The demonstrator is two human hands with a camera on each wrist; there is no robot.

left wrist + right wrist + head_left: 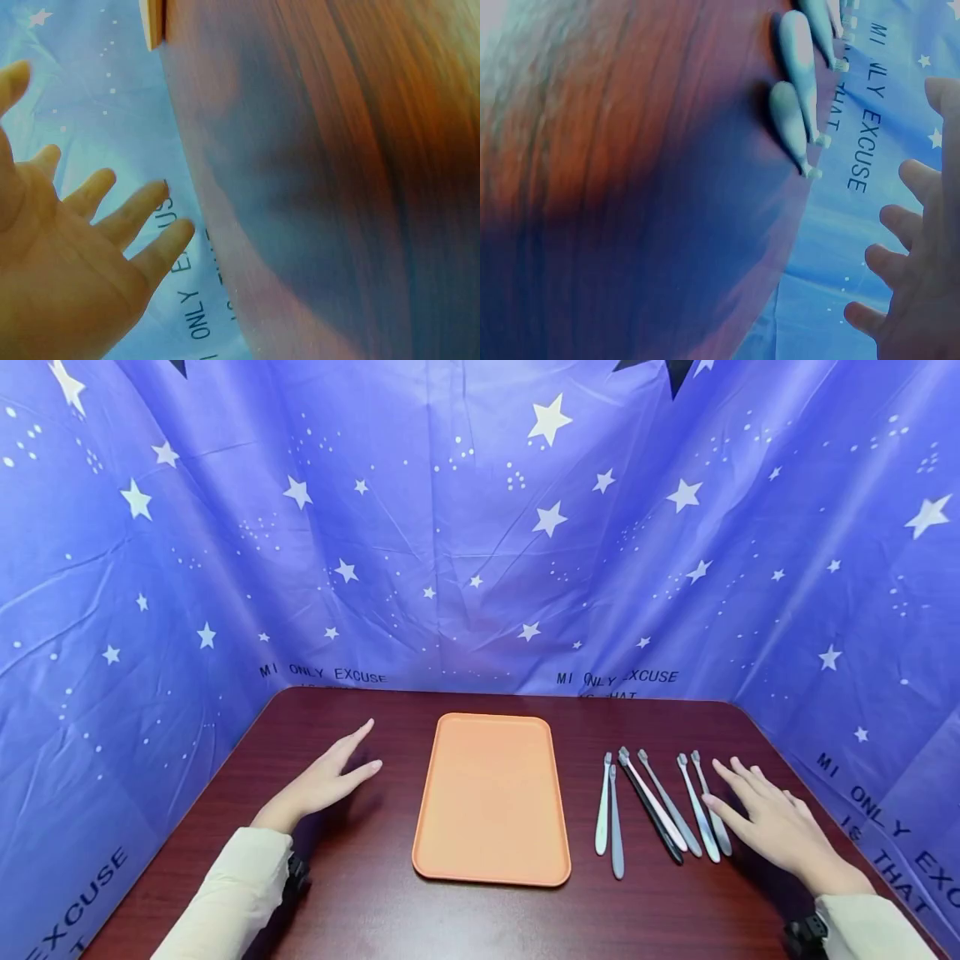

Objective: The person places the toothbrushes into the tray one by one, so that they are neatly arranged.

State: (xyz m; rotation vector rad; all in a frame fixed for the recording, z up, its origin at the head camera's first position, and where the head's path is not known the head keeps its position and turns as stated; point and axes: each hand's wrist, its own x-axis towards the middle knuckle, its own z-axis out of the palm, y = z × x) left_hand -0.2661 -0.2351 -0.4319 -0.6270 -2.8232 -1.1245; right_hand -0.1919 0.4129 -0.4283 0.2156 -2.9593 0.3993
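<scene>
Several toothbrushes lie side by side on the table, heads toward the far edge: a pale one (603, 810), a grey one (616, 831), a black one (660, 827) against a pink one (670, 822), and more at the right. My right hand (776, 818) hovers with fingers spread just right of the rightmost toothbrush (712, 806), holding nothing. In the right wrist view, toothbrush handles (789, 120) show beyond the fingers. Left of the orange tray (491, 881), my left hand (326, 781) is held over the table, fingers extended, nothing in it.
The dark reddish wooden table (360, 902) carries the tray near its middle. A blue curtain (450, 527) with white stars and printed lettering hangs behind the table and along both sides. Each wrist wears a black device (297, 872) beside a pale sleeve.
</scene>
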